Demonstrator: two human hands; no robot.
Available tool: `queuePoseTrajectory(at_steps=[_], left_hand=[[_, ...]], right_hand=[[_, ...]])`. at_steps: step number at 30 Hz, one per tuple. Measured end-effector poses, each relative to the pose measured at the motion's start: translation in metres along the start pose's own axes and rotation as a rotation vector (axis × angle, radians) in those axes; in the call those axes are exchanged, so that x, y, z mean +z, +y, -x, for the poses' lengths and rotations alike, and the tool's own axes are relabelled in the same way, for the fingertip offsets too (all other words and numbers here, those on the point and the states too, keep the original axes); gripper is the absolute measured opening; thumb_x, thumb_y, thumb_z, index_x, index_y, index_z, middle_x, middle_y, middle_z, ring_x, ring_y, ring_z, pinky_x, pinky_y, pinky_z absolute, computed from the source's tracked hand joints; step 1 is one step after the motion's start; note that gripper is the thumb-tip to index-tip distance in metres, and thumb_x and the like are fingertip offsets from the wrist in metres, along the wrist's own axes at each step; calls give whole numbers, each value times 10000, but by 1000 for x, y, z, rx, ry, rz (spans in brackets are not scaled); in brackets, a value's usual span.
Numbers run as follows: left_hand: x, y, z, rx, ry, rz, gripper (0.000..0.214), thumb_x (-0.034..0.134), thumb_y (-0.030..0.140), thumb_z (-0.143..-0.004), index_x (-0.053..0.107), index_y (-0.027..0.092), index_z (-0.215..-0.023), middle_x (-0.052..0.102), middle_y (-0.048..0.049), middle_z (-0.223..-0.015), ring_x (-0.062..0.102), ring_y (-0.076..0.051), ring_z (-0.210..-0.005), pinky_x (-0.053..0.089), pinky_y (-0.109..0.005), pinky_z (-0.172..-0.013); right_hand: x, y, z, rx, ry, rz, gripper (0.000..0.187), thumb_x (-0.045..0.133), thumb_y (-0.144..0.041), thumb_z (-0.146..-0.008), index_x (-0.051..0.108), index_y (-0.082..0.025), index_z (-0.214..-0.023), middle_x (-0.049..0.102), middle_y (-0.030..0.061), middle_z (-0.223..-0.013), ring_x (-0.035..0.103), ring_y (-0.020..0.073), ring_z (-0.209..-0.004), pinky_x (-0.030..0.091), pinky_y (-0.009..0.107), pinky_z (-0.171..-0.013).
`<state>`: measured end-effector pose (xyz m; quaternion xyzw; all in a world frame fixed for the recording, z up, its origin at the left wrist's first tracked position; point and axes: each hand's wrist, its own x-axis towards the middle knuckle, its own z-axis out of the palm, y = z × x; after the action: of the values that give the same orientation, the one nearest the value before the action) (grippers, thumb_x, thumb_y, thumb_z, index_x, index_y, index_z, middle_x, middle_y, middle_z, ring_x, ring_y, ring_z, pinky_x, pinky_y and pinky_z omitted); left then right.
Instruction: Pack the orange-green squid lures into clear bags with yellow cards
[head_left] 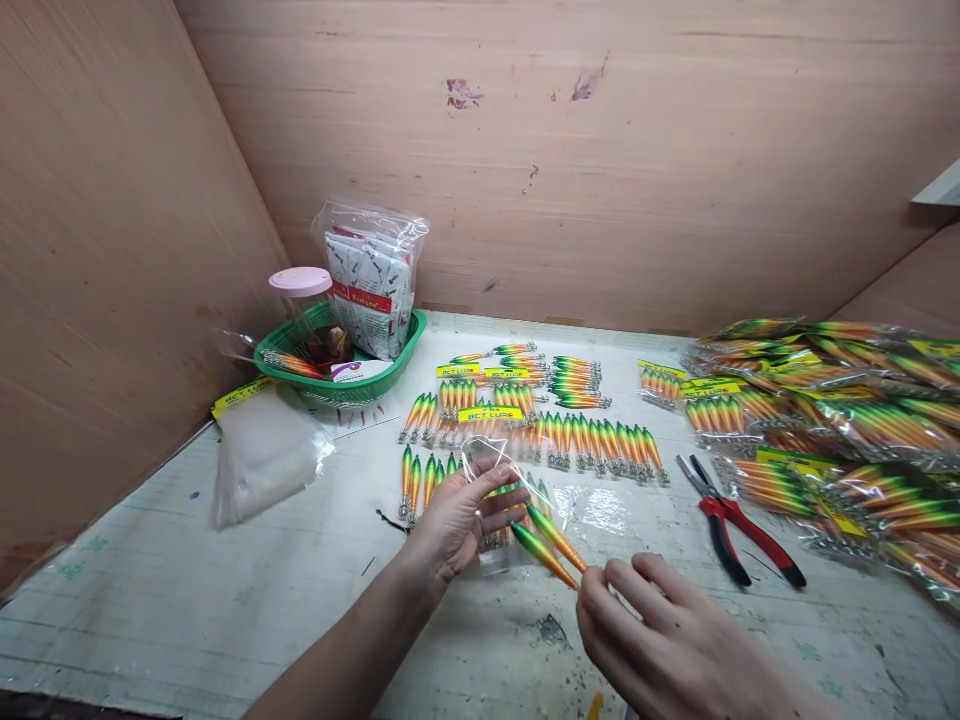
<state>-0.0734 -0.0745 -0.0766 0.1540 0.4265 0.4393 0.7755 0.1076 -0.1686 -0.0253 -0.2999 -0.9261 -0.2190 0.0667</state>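
right hand (pixel 660 640) at 5 o'clock, grip pinching near ends of two lures (pixel 551 545) | left hand (pixel 457 515) centre, grip holding clear bag (pixel 491 458), lures' far ends inside | pliers (pixel 739 530) at 3 o'clock on worktop (pixel 225 600) | green basket (pixel 341 385) at 10 o'clock

Glossy, smooth painted finish on lures (pixel 551 545); thin, clear, shiny plastic film for bag (pixel 491 555). Dull grey metal at head of pliers (pixel 720 510), with red and black coated grips. Green plastic mesh in basket (pixel 337 385); matt, grained wood in panels (pixel 600 170); scuffed, stained matt covering on table (pixel 225 600).
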Motion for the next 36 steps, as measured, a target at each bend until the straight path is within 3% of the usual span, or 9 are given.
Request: queuePoseTrajectory(at_steps=[4,8,13,20,27,31,36], left_hand=[[-1,1,0,23,14,-10,196,731,146,-695,613,141,-853,683,-56,-830,699,-207,-741,585,-280,-601],[-6,1,-8,77,46,28,138,692,119,-730,594,146,-824,691,-72,-890,699,-211,-780,590,-285,-635],[-8,-1,-12,157,61,84,69,634,148,-791,593,145,-846,689,-92,-971,695,-235,-838,590,-336,-704],[-2,-2,-6,189,74,150,107,556,162,-848,641,112,-808,704,-102,-915,690,-219,-847,574,-357,-773],[3,-12,0,88,-68,94,126,583,160,-830,674,109,-900,702,-118,-1004,670,-232,-928,560,-341,-804],[7,-19,4,39,-206,58,232,642,120,-777,636,115,-1009,701,-121,-1003,674,-217,-915,540,-327,-837],[10,-18,10,-41,-318,192,385,572,316,-845,518,145,-1186,652,-150,-1096,680,-240,-867,553,-374,-761]], right_hand=[[1,1,-3,-1,40,-45,259,391,-64,-845,595,-198,-758,607,57,-815,516,187,-662,405,345,-599],[17,10,-4,19,94,-141,235,398,-60,-850,580,-176,-758,571,62,-738,479,173,-631,372,312,-546],[41,19,1,163,75,-273,296,310,-49,-888,533,-175,-740,536,55,-742,456,147,-644,351,245,-520],[42,20,8,294,44,-259,238,347,-34,-857,501,-172,-738,508,53,-774,448,146,-665,351,225,-529],[43,21,-15,329,47,-177,266,360,32,-784,545,-158,-770,518,77,-777,445,180,-684,379,263,-550],[42,15,-28,366,135,-189,250,357,-36,-852,583,-132,-806,532,97,-790,448,183,-695,401,273,-548],[39,13,-30,392,276,-365,217,395,-63,-893,587,-115,-806,585,97,-790,494,169,-716,439,284,-589]])
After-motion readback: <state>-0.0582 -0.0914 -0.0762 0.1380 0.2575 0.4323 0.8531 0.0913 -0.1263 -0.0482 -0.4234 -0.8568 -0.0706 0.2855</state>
